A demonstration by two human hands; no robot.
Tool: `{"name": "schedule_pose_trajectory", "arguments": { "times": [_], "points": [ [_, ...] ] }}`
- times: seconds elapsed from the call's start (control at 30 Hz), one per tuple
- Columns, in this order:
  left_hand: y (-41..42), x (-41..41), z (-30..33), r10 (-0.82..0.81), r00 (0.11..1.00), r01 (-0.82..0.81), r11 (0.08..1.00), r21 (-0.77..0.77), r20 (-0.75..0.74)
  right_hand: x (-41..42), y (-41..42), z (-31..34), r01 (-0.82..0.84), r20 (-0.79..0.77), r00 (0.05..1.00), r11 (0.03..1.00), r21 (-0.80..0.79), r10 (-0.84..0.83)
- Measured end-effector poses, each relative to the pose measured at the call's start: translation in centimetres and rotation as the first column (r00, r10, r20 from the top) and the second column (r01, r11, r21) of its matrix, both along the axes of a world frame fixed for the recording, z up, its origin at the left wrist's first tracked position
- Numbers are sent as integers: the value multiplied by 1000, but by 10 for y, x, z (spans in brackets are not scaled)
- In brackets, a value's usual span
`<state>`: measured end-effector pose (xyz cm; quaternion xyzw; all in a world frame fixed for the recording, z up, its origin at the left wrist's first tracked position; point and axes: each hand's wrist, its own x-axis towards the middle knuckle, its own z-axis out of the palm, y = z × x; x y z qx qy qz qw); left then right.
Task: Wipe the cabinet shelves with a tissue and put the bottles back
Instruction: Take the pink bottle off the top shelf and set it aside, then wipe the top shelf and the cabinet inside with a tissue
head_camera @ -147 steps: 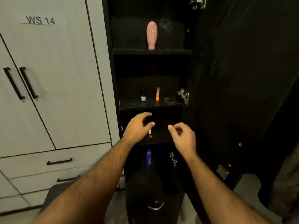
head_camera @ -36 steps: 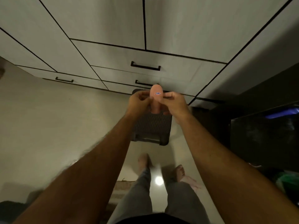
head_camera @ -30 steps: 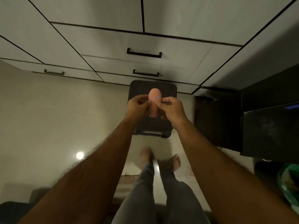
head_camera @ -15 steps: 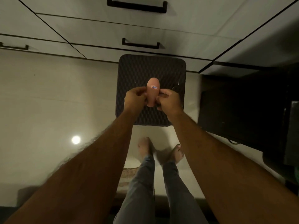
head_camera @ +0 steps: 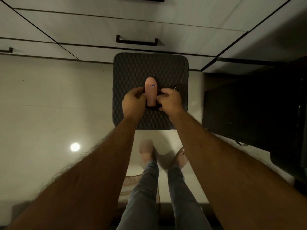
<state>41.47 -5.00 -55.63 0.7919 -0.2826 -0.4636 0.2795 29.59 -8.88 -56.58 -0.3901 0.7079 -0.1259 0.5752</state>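
A pink tube-shaped bottle [head_camera: 150, 91] with a small white label stands cap-down over the dark woven stool top [head_camera: 149, 68]. My left hand [head_camera: 133, 101] holds its lower part from the left with curled fingers. From the right, my right hand [head_camera: 170, 101] pinches the same lower part. Whether the cap touches the stool is hidden by the fingers. The cabinet shelves and the other bottles are out of view.
White drawers with black handles [head_camera: 137, 42] run behind the stool. A dark open cabinet door [head_camera: 252, 110] stands to the right. Beige floor lies left, with a light reflection [head_camera: 75, 146]. My legs and bare feet [head_camera: 147, 151] are below the stool.
Since the shelf view, the pink bottle has come off the top shelf into both hands. My gaze has tipped down, and the bottle has lowered toward the stool top.
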Motion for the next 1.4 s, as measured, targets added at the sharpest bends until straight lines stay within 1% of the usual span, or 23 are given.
{"name": "schedule_pose_trajectory", "arguments": {
  "times": [0.07, 0.13, 0.3, 0.37, 0.43, 0.57, 0.7, 0.8, 0.87, 0.97, 1.03, 1.1, 1.27, 1.4],
  "points": [
    [2, -5, 13, 21, 997, -19, 999, -35, 68, -8, 0, 9, 34, 13, 999, 999, -6, -34],
    [6, -14, 26, 11, 995, -3, 997, -81, 96, -18, 2, 22, 54, 27, 998, 998, -23, -54],
    [15, -60, 61, -91, 988, 106, 986, -125, 122, -55, 13, 54, 69, 13, 998, 990, -127, -68],
    [22, -87, 75, -126, 983, 145, 980, -140, 135, -79, 22, 68, 83, 31, 996, 983, -164, -79],
    [30, -115, 86, -140, 984, 157, 974, -161, 114, -106, 32, 82, 108, 48, 994, 976, -191, -100],
    [53, -179, 109, -180, 982, 189, 962, -198, 62, -177, 62, 108, 142, 74, 989, 965, -222, -128],
    [90, -280, 129, -210, 977, 215, 955, -206, 47, -280, 104, 143, 204, 121, 977, 945, -254, -178],
    [111, -360, 139, -164, 985, 172, 962, -211, 54, -356, 134, 163, 297, 146, 952, 923, -246, -268],
    [125, -413, 143, -143, 990, 139, 965, -221, -5, -407, 149, 173, 355, 147, 934, 895, -270, -326],
    [141, -462, 147, -126, 990, 108, 963, -245, -57, -462, 164, 182, 391, 134, 920, 878, -276, -368],
    [147, -477, 149, -132, 989, 110, 958, -264, -69, -485, 170, 184, 423, 146, 906, 868, -260, -398],
    [149, -483, 151, -133, 988, 110, 962, -250, -75, -500, 174, 185, 444, 141, 896, 859, -254, -421],
    [151, -490, 151, -161, 983, 146, 979, -144, -93, -517, 184, 175, 476, 81, 879, 854, -211, -470],
    [154, -499, 137, -192, 972, 182, 980, -81, -137, -533, 184, 159, 458, 57, 888, 868, -192, -456]
  ]
}}
